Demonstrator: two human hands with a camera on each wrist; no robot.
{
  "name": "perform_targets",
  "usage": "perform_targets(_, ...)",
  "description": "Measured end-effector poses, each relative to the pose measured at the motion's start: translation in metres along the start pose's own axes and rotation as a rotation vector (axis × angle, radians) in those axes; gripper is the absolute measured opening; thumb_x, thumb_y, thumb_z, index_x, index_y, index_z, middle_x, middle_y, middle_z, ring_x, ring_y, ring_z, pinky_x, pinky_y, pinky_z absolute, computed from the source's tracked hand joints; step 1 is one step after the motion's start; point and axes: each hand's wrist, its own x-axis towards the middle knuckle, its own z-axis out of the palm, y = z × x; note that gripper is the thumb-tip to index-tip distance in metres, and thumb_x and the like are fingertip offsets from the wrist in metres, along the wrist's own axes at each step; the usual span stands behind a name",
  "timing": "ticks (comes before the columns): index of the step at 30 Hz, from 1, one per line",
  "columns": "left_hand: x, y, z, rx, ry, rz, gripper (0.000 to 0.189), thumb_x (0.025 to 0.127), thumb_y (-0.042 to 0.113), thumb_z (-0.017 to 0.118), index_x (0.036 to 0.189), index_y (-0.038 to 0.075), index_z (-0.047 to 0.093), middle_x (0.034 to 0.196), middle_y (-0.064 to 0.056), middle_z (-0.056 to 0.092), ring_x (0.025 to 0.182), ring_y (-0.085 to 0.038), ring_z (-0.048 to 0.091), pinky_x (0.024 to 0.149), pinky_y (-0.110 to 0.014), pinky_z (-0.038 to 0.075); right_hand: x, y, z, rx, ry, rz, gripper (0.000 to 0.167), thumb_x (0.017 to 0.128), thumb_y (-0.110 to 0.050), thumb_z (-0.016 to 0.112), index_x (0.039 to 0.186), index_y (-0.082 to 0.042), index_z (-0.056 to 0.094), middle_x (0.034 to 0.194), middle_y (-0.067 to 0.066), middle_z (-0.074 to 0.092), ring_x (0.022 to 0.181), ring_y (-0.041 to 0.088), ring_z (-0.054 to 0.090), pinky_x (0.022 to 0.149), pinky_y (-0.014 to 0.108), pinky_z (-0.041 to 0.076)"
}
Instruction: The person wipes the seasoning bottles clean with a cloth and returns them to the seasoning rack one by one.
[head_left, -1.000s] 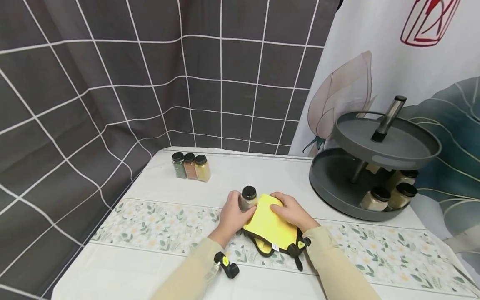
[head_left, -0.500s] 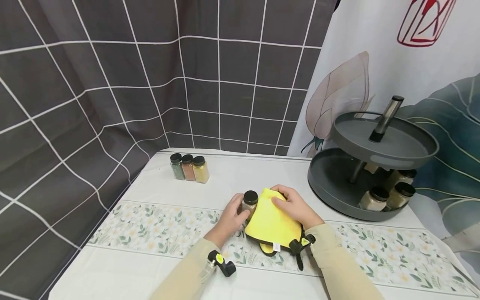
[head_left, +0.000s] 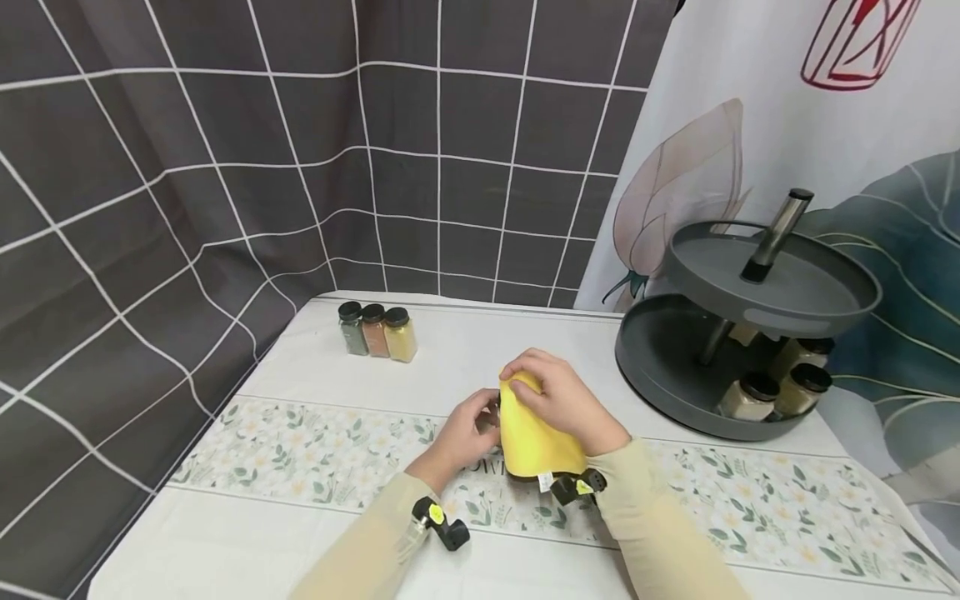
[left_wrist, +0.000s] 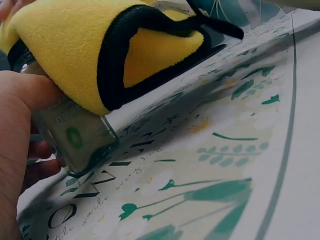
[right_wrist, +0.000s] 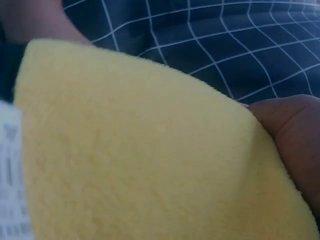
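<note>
My left hand [head_left: 459, 433] grips a square glass spice jar [left_wrist: 75, 135] with a green ring on its label, its base close over the printed cloth. A yellow cleaning cloth [head_left: 536, 437] with black edging drapes over the jar's upper part and hides most of its black lid. With fingers curled over the top, my right hand [head_left: 555, 396] holds the cloth against the jar. In the right wrist view, the cloth [right_wrist: 140, 145] fills most of the picture, with a white tag at its left.
Three black-lidded spice jars, among them a yellow one [head_left: 401, 335], stand in a row at the back left. On the right is a grey two-tier turntable [head_left: 652, 375] with several jars on its lower tier. A dark grid-patterned curtain [head_left: 480, 192] hangs behind the table.
My right hand has moved left and up over the jar with the cloth, covering the lid that showed before. The left hand keeps its grip on the jar.
</note>
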Motion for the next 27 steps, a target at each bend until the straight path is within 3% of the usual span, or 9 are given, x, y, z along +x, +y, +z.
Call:
perform_targets(4,0.003,0.004,-0.002,0.014,-0.008,-0.017,0.047,0.088,0.0,0.067,0.133,0.01,0.058,0.109,-0.001,0.059,0.101,-0.017,0.063,0.093,-0.027,0.056,0.004,0.004,0.002,-0.088,-0.008,0.103,0.011,0.095,-0.008,0.065,0.1,-0.01,0.075,0.101,0.001,0.071,0.097,0.022,0.066,0.086,0.04,0.056)
perform_targets(7,0.003,0.008,-0.001,0.027,-0.011,-0.052,0.043,0.09,0.003,0.069,0.131,0.011,0.059,0.11,0.0,0.059,0.102,-0.016,0.061,0.095,-0.025,0.055,0.004,0.003,-0.005,-0.115,-0.062,0.192,0.012,0.092,-0.01,0.064,0.096,-0.007,0.075,0.099,0.004,0.072,0.094,0.024,0.066,0.084,0.04,0.057)
perform_targets(9,0.002,0.009,0.0,0.026,-0.019,-0.077,0.042,0.091,0.007,0.071,0.131,0.012,0.059,0.113,0.001,0.06,0.105,-0.016,0.062,0.096,-0.025,0.054,0.004,0.0,-0.009,-0.135,-0.11,0.207,0.011,0.089,-0.008,0.064,0.093,-0.007,0.074,0.096,0.005,0.072,0.09,0.022,0.066,0.081,0.038,0.057)
perform_targets(11,0.002,0.008,-0.001,0.02,-0.024,-0.082,0.041,0.092,0.009,0.072,0.131,0.014,0.059,0.115,0.001,0.06,0.107,-0.016,0.063,0.097,-0.025,0.054,0.004,-0.005,-0.01,-0.153,-0.146,0.174,0.01,0.087,-0.006,0.065,0.091,-0.007,0.073,0.093,0.004,0.071,0.087,0.02,0.065,0.079,0.036,0.057)
perform_targets(14,0.002,0.006,-0.003,0.04,-0.022,-0.051,0.042,0.093,0.008,0.068,0.133,0.015,0.057,0.119,0.0,0.061,0.11,-0.016,0.064,0.098,-0.025,0.054,0.005,-0.015,-0.004,-0.197,-0.164,0.051,0.008,0.088,-0.005,0.067,0.093,-0.007,0.073,0.092,0.002,0.07,0.087,0.019,0.066,0.081,0.036,0.058)
perform_targets(17,0.002,0.005,-0.005,0.103,-0.016,-0.012,0.044,0.091,0.008,0.062,0.135,0.014,0.056,0.122,-0.001,0.062,0.113,-0.018,0.063,0.098,-0.027,0.054,0.006,-0.023,0.008,-0.25,-0.116,-0.047,0.008,0.092,-0.006,0.069,0.097,-0.005,0.074,0.093,0.002,0.068,0.086,0.019,0.066,0.079,0.034,0.059)
perform_targets(19,0.001,0.005,-0.006,0.138,-0.021,-0.015,0.045,0.091,0.01,0.061,0.135,0.014,0.056,0.124,-0.001,0.062,0.117,-0.019,0.062,0.099,-0.028,0.054,0.006,-0.022,0.016,-0.281,-0.059,-0.05,0.007,0.093,-0.007,0.069,0.097,-0.006,0.074,0.092,0.002,0.067,0.085,0.018,0.066,0.077,0.034,0.059)
perform_targets(23,0.0,0.006,-0.006,0.157,-0.04,-0.05,0.048,0.091,0.008,0.061,0.138,0.014,0.054,0.126,-0.002,0.062,0.119,-0.019,0.061,0.102,-0.029,0.052,0.004,-0.018,0.022,-0.254,0.035,0.084,0.006,0.092,-0.008,0.069,0.093,-0.007,0.075,0.09,0.003,0.068,0.086,0.021,0.067,0.079,0.037,0.058)
perform_targets(27,0.0,0.008,-0.004,0.147,-0.049,-0.082,0.054,0.089,0.004,0.062,0.14,0.017,0.053,0.126,0.0,0.061,0.117,-0.017,0.061,0.101,-0.028,0.053,0.004,-0.015,0.014,-0.213,0.016,0.26,0.008,0.091,-0.01,0.066,0.089,-0.007,0.073,0.091,0.005,0.069,0.087,0.023,0.066,0.081,0.039,0.057)
